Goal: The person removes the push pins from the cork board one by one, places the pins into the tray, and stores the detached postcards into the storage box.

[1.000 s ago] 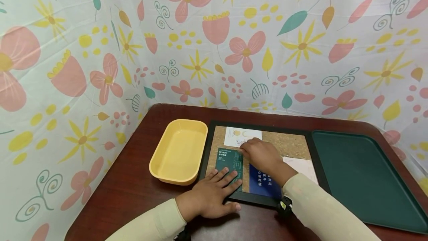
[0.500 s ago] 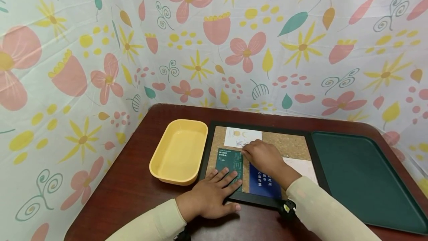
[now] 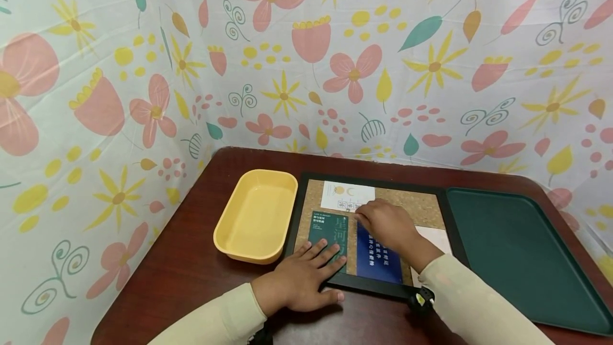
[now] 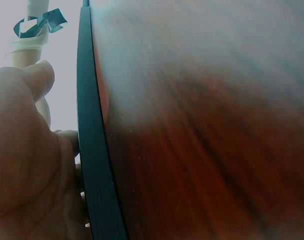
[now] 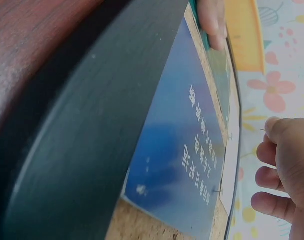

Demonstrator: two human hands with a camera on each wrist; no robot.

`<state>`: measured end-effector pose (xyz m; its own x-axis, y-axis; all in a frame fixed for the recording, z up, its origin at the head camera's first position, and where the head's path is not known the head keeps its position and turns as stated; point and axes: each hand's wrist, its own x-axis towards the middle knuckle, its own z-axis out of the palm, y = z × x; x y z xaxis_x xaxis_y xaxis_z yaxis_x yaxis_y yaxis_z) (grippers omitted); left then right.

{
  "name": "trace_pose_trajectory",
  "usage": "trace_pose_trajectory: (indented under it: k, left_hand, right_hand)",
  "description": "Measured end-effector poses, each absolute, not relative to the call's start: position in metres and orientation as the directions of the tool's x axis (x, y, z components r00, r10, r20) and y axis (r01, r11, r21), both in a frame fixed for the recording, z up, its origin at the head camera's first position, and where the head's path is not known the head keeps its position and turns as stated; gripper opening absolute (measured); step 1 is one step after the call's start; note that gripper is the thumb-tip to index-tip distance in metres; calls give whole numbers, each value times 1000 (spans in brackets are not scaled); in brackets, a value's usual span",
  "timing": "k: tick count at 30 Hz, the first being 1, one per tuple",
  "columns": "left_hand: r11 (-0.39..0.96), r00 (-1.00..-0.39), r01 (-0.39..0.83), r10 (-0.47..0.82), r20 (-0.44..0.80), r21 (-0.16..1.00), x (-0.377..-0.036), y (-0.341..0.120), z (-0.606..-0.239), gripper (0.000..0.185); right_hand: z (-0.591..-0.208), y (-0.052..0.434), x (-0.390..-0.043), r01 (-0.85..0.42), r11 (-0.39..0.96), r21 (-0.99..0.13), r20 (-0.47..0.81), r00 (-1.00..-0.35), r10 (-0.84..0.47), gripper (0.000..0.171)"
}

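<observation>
Evidently the left hand (image 3: 299,281) lies flat, steadying the green card (image 3: 328,231), while the right hand (image 3: 388,222) seemingly pinches a pin (image 5: 262,130) over the blue card (image 3: 378,257)

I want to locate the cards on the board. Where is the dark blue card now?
In the head view, the dark blue rectangular card lies on the black-framed cork board, right of the teal card and partly under the right hand.
</observation>
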<state>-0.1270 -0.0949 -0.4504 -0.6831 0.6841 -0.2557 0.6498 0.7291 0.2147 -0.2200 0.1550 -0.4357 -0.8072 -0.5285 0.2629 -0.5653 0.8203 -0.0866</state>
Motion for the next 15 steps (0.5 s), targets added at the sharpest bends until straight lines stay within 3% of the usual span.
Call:
trace_pose_trajectory:
  k: [15]
  left_hand:
    - [731,-685,649,682,-258,211,-126,-95,-450,77]
  right_hand:
    - [-432,170,-217,-548,835,-50,257,-815,-520,23]
